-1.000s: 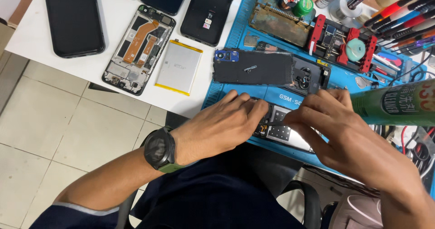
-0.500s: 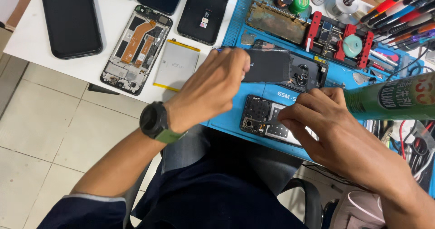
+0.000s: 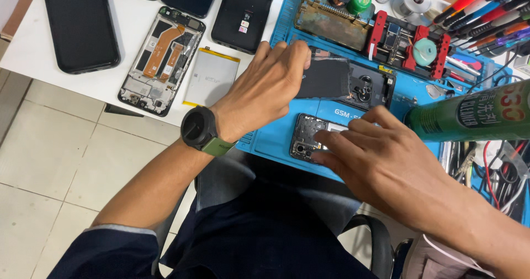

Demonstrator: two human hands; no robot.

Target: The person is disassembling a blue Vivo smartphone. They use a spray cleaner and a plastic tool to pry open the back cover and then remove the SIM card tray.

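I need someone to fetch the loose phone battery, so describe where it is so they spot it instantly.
Look at the white table, left of the blue mat. The battery lies beside the opened phone frame: a flat, pale silver rectangle with a yellow edge, unlike the black phones around it.

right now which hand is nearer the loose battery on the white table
Left. The left hand hovers just right of the battery, its fingers over a black phone back on the blue mat. The right hand rests lower on the opened phone, farther away.
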